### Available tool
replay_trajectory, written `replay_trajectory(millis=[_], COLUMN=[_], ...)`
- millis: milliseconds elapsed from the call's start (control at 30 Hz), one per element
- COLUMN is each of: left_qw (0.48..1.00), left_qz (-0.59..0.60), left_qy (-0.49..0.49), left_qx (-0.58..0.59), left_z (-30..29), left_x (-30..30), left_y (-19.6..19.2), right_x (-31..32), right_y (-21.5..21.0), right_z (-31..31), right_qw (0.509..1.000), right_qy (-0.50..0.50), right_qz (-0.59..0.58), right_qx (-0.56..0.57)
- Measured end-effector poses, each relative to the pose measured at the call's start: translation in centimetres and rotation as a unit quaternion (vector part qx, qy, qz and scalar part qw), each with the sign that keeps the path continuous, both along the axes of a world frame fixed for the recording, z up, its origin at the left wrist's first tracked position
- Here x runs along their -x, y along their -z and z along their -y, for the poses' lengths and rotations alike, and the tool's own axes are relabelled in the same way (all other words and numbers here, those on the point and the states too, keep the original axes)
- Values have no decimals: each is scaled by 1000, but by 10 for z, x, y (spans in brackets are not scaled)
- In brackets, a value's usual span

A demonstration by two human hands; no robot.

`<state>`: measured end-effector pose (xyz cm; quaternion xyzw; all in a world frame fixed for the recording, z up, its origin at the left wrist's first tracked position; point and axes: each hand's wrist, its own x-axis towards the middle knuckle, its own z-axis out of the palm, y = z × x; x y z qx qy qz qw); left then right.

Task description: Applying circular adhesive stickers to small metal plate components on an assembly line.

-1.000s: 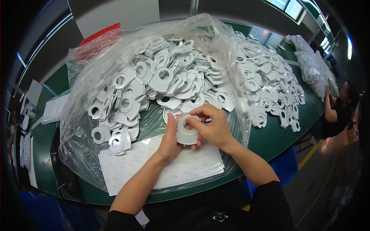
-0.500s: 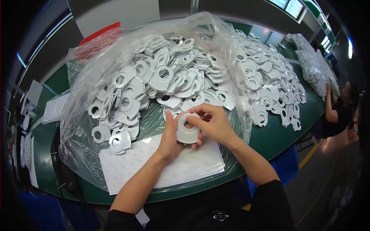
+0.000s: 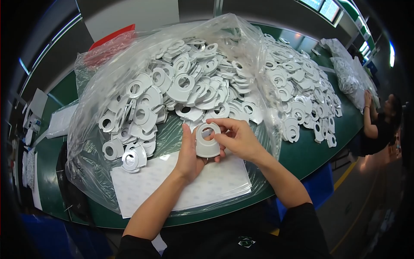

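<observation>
Both my hands hold one flat white plastic part (image 3: 207,141) with a round hole near its top, upright over the table's front. My left hand (image 3: 189,153) cups its left edge and bottom. My right hand (image 3: 236,138) pinches its top and right side with thumb and fingers. Just behind them a large heap of the same white ring-shaped parts (image 3: 181,93) lies on an opened clear plastic bag (image 3: 108,82). Under my hands lies a stack of white sheets (image 3: 172,181).
A second spread of white parts (image 3: 302,90) covers the green table (image 3: 310,151) to the right. Another person (image 3: 379,125) works at the far right by more bagged parts (image 3: 345,64). A red-lined bag (image 3: 108,45) sits back left, papers (image 3: 60,121) at left.
My left hand has closed in around the part's left edge, its fingers less spread. The part sits slightly more upright between both hands. The heaps have not moved.
</observation>
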<state>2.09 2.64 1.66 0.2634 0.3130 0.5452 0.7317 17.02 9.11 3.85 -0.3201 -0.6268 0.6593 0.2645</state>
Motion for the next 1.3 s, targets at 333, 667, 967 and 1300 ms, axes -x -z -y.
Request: replay_trajectory(millis=[333,667,967,1300], left_qw=[999,997,993,988], left_qz=[1,-68,-103,-129], left_qy=[-26,11,35,31], left_qx=[19,-42,-46,-73], left_z=[1,4,4,4], left_x=[-3,-4,-6,-10], left_y=[-2,1,3,4], right_x=[1,3,4,6], right_y=[1,-2,2,-9], right_z=[0,2,2,5], right_qw=[1000,998,997,985], right_qy=[13,52,51,54], right_qz=[-7,-33,-31,-4], right_qx=[13,14,50,161])
